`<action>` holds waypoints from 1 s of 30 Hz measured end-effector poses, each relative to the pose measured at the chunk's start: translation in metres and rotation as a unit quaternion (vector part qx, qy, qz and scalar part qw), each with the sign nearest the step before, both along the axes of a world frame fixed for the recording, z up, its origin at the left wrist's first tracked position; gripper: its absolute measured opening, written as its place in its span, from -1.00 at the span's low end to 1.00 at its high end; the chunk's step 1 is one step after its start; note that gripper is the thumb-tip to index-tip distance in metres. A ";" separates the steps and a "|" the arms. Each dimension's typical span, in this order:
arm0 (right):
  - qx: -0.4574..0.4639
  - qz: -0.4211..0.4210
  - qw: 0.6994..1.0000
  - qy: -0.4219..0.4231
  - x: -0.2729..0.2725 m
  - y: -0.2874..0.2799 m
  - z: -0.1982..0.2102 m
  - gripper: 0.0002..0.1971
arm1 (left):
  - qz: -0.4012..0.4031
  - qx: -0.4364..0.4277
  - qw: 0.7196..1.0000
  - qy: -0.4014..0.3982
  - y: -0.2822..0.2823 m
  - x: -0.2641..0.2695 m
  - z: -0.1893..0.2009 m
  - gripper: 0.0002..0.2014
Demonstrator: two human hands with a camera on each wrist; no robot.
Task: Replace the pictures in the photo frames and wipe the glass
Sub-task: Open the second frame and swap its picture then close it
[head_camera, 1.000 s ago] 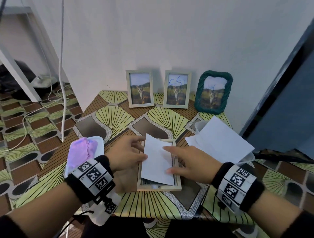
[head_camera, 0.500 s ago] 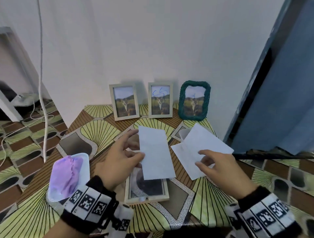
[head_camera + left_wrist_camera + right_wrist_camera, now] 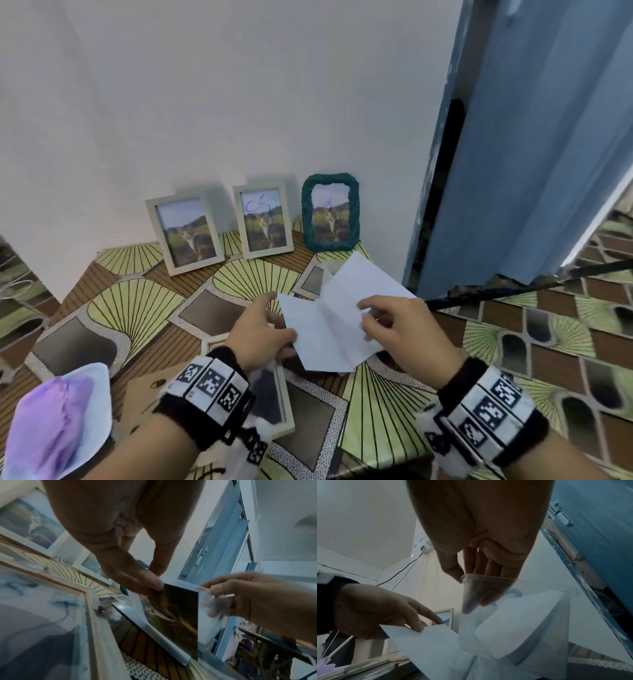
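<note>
My left hand [image 3: 274, 318] pinches one corner of a white-backed photo [image 3: 318, 339] and holds it in the air. The left wrist view shows its dark landscape side [image 3: 175, 609] facing down. This photo overlaps a stack of white-backed photos [image 3: 366, 284] in a clear plastic container [image 3: 505, 578]. My right hand [image 3: 368, 317] pinches that container's rim, with the thumb outside and the fingers [image 3: 481, 596] inside the wall. An open light wooden frame [image 3: 286, 407] lies flat under my left wrist. Its brown backing board [image 3: 144, 394] lies to its left.
Three frames with cat pictures lean on the back wall: two light wooden ones [image 3: 186, 234] [image 3: 263, 222] and a green one [image 3: 330, 212]. A purple cloth [image 3: 58, 414] lies in a white tray at the front left. A blue door [image 3: 513, 154] stands to the right.
My left hand has lifted the photo off the flat frame and carried it right, over the container. My right hand has left the frame and taken the container's rim.
</note>
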State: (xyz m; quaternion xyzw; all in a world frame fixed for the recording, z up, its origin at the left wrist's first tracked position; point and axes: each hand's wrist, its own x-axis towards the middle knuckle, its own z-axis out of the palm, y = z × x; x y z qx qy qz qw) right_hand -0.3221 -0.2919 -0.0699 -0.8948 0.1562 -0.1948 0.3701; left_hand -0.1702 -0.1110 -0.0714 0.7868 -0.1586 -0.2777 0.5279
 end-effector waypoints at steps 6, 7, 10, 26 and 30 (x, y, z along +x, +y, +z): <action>-0.038 0.042 0.998 0.031 -0.001 0.004 -0.005 -0.74 | -0.043 0.042 0.998 0.034 -0.027 -0.002 -0.001 -0.58; -0.057 0.048 0.997 0.038 -0.001 0.005 -0.006 -0.73 | -0.046 0.045 0.997 0.036 -0.029 -0.002 -0.001 -0.63; -0.096 0.065 0.992 0.047 -0.001 0.008 -0.008 -0.71 | -0.060 0.051 0.996 0.048 -0.030 -0.002 -0.004 -0.81; -0.182 -0.009 0.983 0.003 0.003 -0.043 0.027 -0.81 | -0.061 0.008 0.994 -0.087 -0.021 -0.024 0.011 -0.32; -0.186 -0.030 0.971 0.148 0.012 -0.071 0.030 -0.82 | -0.037 -0.010 0.995 -0.087 -0.032 -0.032 0.003 -0.28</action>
